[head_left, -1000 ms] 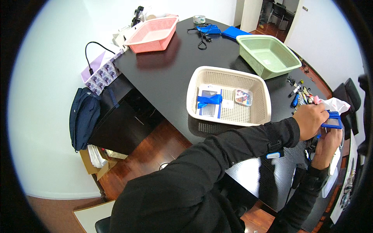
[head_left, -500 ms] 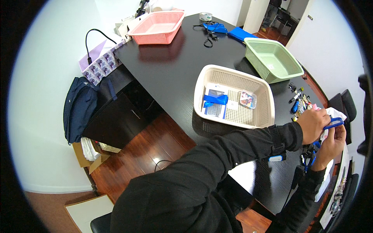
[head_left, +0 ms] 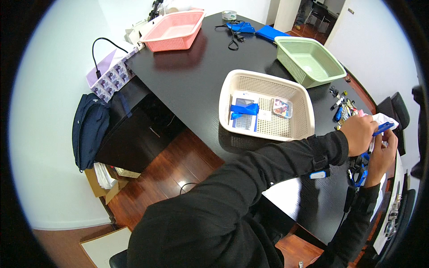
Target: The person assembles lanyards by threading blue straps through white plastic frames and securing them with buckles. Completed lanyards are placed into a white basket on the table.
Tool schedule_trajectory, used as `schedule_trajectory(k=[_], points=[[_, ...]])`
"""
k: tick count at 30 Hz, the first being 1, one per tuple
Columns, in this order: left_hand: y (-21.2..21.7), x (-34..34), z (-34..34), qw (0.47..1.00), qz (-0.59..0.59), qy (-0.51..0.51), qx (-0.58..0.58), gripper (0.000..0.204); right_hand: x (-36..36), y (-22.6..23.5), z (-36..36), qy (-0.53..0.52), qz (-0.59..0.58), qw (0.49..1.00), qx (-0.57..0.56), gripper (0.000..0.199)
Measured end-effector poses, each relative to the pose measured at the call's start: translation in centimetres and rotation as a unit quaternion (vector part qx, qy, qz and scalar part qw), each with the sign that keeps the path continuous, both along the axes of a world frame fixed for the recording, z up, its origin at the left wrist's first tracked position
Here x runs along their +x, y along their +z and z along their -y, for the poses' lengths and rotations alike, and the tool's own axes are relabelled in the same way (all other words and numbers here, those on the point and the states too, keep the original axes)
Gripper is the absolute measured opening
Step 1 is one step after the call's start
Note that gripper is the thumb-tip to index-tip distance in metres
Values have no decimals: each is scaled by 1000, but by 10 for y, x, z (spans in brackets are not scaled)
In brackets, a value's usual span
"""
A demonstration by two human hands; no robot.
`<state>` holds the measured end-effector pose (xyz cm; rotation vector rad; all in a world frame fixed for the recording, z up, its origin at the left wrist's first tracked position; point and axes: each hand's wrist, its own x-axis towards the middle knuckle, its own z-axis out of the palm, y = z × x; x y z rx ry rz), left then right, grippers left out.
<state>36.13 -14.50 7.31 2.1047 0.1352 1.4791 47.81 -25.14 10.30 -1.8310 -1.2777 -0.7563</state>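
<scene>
Off the right side of the table, my left hand (head_left: 359, 135) pinches a slim blue oblong piece (head_left: 383, 128) of a kind I cannot make out. My right hand (head_left: 383, 155) is raised just below, with fingertips at the underside of the piece; its grip is partly hidden. White crumpled material (head_left: 385, 119) shows right behind the fingers. Beside my left hand lies a heap of small items (head_left: 343, 109), some blue, black and metallic. Blue and black straps (head_left: 357, 172) lie under my right wrist.
A cream basket (head_left: 225, 105) holds a blue-ribboned package (head_left: 244, 111) and a clear box of colourful bits (head_left: 282, 108). Beyond it stand a green basket (head_left: 308, 62) and a pink basket (head_left: 174, 29). A black cable (head_left: 234, 38) lies near a tape roll (head_left: 229, 15). White paper (head_left: 286, 196) is under my left arm.
The blue piece has turned in my fingers, from showing an open loop to a narrower, steeper edge. The whole view has shifted slightly; the baskets stay put.
</scene>
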Motion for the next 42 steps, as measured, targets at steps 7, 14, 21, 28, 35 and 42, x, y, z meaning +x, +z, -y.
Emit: schedule_trajectory(k=[7, 14, 21, 28, 35, 42], points=[[5, -2, 8, 998, 28, -53, -28, 17, 24, 14, 12, -24, 95, 995, 18, 16], [10, -11, 13, 991, -26, -121, -58, 24, 30, 16, 29, 151, -114, 981, 39, 14], [19, -64, 17, 945, -66, -223, -230, 27, -21, 17, 19, 213, -321, 922, 35, 9], [10, -128, 9, 893, -59, -228, -384, 30, -89, 16, -9, 277, -192, 941, -19, 12], [-6, -191, -3, 867, -42, -180, -462, 26, -151, -2, -54, 274, -206, 939, 28, 16], [-31, -283, -48, 894, 1, -45, -445, 27, -204, -19, -110, 445, -185, 873, -78, 34]])
